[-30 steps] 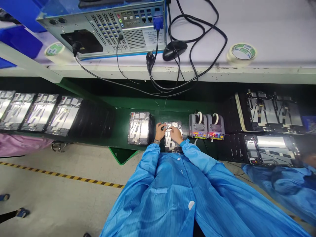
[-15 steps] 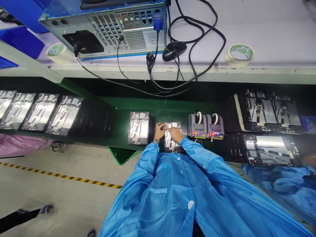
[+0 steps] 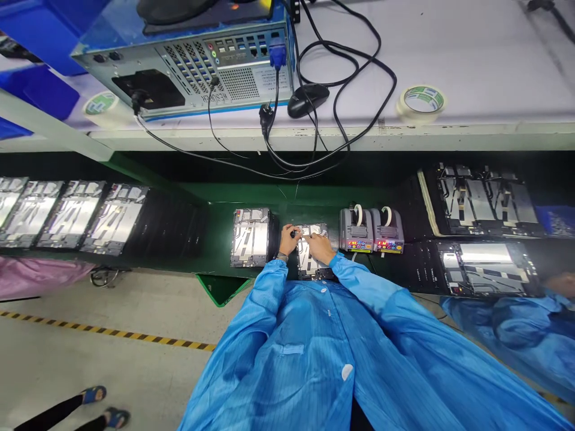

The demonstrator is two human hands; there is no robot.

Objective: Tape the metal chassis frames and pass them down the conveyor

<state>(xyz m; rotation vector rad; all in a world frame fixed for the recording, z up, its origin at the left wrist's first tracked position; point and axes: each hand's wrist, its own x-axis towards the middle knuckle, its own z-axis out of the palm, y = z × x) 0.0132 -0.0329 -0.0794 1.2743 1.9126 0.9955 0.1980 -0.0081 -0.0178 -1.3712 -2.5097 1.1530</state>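
Note:
A silvery open-backed panel [image 3: 311,263] lies on the green belt [image 3: 215,227] right in front of me. My left hand [image 3: 288,240] rests on its upper left corner with the fingers curled. My right hand [image 3: 320,245] lies across its top, fingers pressed down on the surface. Whether either hand pinches a small piece is too small to tell. A second panel [image 3: 250,237] lies just left of my left hand. Two grey tape dispensers [image 3: 371,230] stand right of my right hand.
Several more panels [image 3: 67,214] line the belt at the left, others sit on black trays [image 3: 483,200] at the right. A shelf above carries a computer case [image 3: 193,60], cables, a mouse [image 3: 308,99] and tape rolls [image 3: 420,99]. Another person's blue sleeve [image 3: 525,335] is at right; someone's feet [image 3: 96,404] bottom left.
Both hands stay on the panel with only small finger shifts. The view tilted slightly. The feet at the bottom left walked further right into view.

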